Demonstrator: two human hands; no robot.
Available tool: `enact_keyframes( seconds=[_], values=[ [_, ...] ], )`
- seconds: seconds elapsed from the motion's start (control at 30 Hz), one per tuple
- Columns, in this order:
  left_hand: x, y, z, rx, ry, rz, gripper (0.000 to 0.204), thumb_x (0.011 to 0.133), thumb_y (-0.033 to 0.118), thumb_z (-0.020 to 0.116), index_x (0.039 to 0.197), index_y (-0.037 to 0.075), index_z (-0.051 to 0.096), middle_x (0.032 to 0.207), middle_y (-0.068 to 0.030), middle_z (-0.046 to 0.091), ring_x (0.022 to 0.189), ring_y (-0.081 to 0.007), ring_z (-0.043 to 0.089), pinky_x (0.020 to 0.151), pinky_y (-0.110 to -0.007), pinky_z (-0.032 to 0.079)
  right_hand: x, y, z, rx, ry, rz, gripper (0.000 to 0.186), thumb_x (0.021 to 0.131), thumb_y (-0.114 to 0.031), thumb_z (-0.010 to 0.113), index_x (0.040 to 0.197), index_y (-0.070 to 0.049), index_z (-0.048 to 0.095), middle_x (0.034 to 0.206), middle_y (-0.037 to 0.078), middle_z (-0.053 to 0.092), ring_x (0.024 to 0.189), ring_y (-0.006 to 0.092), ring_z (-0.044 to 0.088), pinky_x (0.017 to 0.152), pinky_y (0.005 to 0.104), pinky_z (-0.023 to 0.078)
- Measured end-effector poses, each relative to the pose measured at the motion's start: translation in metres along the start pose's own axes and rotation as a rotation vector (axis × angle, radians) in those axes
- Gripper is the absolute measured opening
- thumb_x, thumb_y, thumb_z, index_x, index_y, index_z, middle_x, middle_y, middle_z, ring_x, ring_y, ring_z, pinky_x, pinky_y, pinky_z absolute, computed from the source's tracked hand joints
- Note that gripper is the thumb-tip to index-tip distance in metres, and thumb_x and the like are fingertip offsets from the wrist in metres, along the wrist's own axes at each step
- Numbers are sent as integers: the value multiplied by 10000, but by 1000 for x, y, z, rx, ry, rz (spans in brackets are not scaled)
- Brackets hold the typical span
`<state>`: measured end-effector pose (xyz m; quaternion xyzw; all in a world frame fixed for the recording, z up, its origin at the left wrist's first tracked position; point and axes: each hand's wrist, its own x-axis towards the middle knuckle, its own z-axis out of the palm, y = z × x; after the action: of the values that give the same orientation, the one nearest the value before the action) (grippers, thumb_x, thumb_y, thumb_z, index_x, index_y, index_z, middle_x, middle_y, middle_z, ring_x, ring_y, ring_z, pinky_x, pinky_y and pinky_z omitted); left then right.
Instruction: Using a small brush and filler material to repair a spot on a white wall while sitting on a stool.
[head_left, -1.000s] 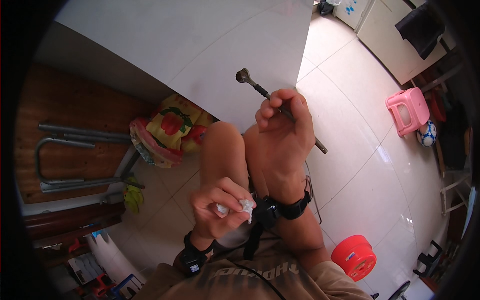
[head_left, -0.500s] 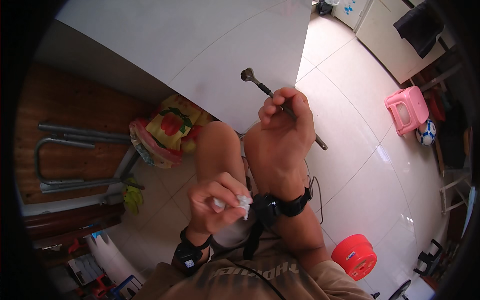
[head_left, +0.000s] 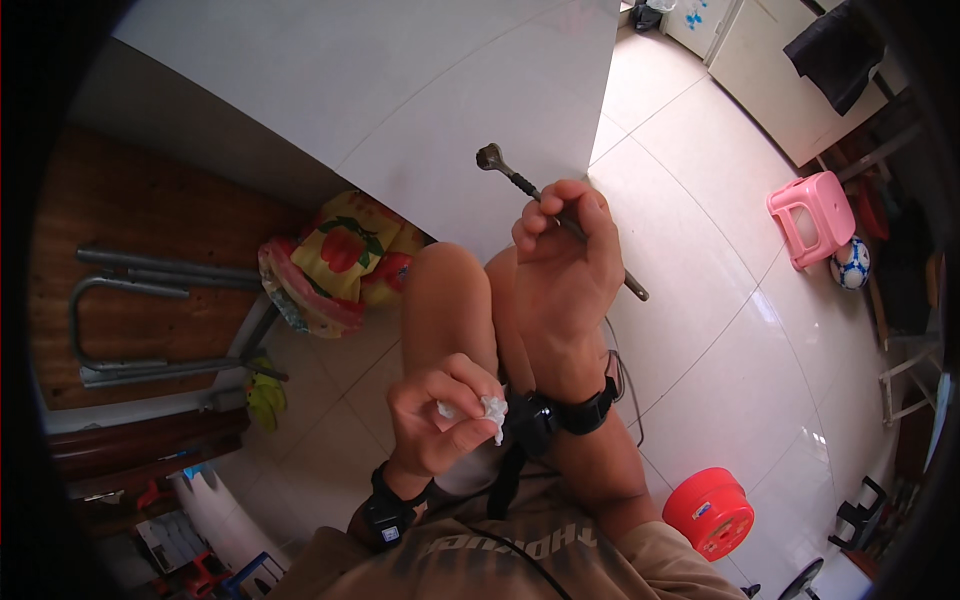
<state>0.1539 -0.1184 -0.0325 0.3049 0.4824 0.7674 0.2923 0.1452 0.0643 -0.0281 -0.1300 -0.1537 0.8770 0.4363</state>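
My right hand (head_left: 568, 270) is raised with its palm toward me, its fingers and thumb curled around a long metal wrench (head_left: 522, 184). The wrench slants from its rounded head at the upper left to its thin handle end at the lower right. A dark ribbed band circles its shaft below the head. My fingers hide the middle of the shaft. Lower and to the left, my left hand (head_left: 435, 410) pinches a crumpled white tissue (head_left: 493, 412) that sticks out past the fingertips. The tissue is apart from the wrench. Both wrists wear black straps with small devices.
A large grey-white panel (head_left: 430, 90) stands in front of my knees. Colourful bags (head_left: 340, 250) lie to its left, near a folded metal frame (head_left: 150, 270). On the tiled floor at right are a pink stool (head_left: 825, 210), a ball (head_left: 852, 264) and a red stool (head_left: 710, 512).
My right hand and the wrench have shifted slightly left and down. My left hand has moved a little right and down, with the tissue still in its pinch.
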Motion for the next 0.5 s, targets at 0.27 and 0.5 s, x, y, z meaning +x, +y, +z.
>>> enact_keyframes(
  seconds=[0.27, 0.5],
  values=[
    [1, -1, 4, -24, -90, 9, 214, 844, 35, 823, 894, 27, 615, 962, -142, 633, 852, -224, 644, 735, -329, 525, -2, 2, 3, 12, 46, 4, 258, 1059, -231, 518, 1060, 11, 606, 906, 90, 611, 774, 168, 578, 652, 319, 468],
    [0, 3, -5, -186, 53, -26, 264, 887, 93, 805, 929, 53, 547, 939, -113, 580, 868, -222, 619, 763, -320, 496, 0, 3, 4, 7, 43, -8, 257, 1058, -241, 522, 1061, 1, 609, 907, 85, 610, 781, 166, 576, 667, 310, 464]
  ],
)
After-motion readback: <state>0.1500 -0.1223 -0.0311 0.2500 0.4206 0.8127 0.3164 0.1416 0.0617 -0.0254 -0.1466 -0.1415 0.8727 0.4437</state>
